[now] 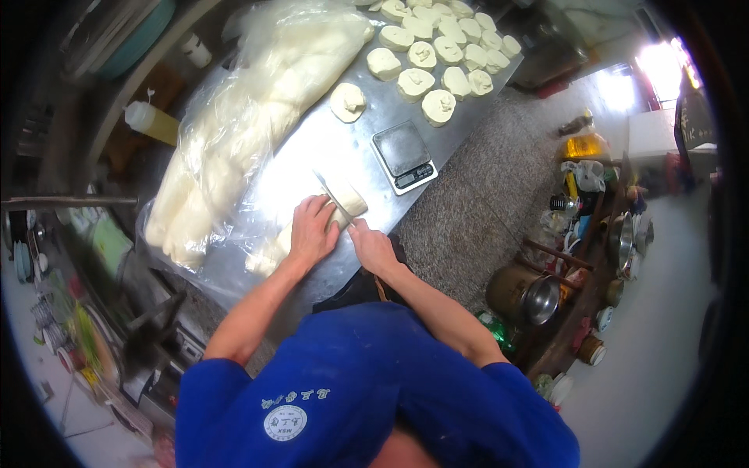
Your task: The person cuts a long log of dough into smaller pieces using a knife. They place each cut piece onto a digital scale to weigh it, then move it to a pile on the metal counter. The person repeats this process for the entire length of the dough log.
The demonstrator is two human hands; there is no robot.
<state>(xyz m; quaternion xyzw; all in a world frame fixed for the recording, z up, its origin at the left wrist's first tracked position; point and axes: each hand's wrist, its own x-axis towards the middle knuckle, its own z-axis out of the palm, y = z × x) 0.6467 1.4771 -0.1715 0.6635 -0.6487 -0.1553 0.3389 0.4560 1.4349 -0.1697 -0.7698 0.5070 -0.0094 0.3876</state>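
Note:
My right hand [373, 247] grips the handle of a knife [335, 196], whose blade lies across a thick roll of pale dough [279, 248]. Beyond the blade is the roll's end piece [349, 198]; whether it is cut right through I cannot tell. My left hand [313, 228] rests on the roll close behind the blade, fingers bent over the dough. Ahead and to the right, a digital kitchen scale [404, 152] sits with nothing on its plate. One round dough piece [348, 102] lies apart, and several more dough pieces [415, 85] are spread over the far end.
A large dough mass [234, 140] under clear plastic sheeting covers the left of the metal table [319, 131]. Past it stands a squeeze bottle [153, 121] of yellowish liquid. Right of the table, a speckled floor [468, 199] runs to a shelf with a metal pot [539, 299].

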